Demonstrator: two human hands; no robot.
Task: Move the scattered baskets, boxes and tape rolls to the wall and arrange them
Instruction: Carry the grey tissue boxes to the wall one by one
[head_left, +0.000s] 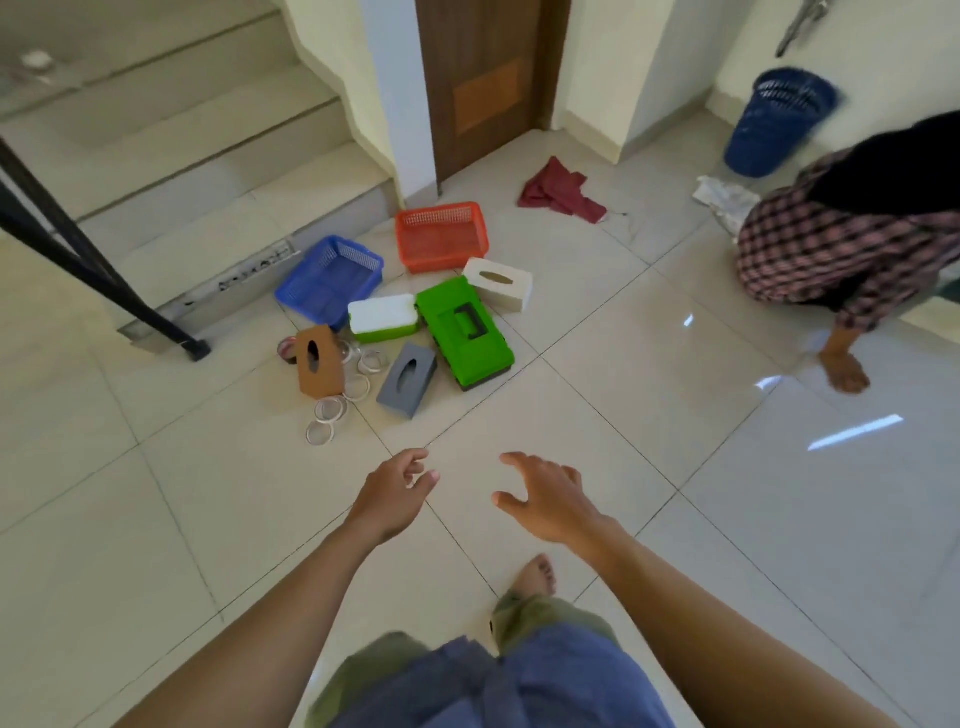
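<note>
A pile lies on the tiled floor near the stair foot: a blue basket (328, 280), an orange basket (441, 236), a green toolbox (465, 332), a white-lidded green box (383, 317), and white (498, 285), grey (408, 379) and brown tissue boxes (318, 361). Several clear tape rolls (332, 410) lie around the brown box. My left hand (397, 491) and right hand (543, 499) hover empty, fingers apart, well short of the pile.
Stairs with a black railing post (104, 280) rise at left. A wooden door (483, 83) stands behind the pile. A red cloth (561, 192), a blue bin (779, 122) and a crouching person in a checked garment (841, 249) are at right. My bare foot (537, 574) is below.
</note>
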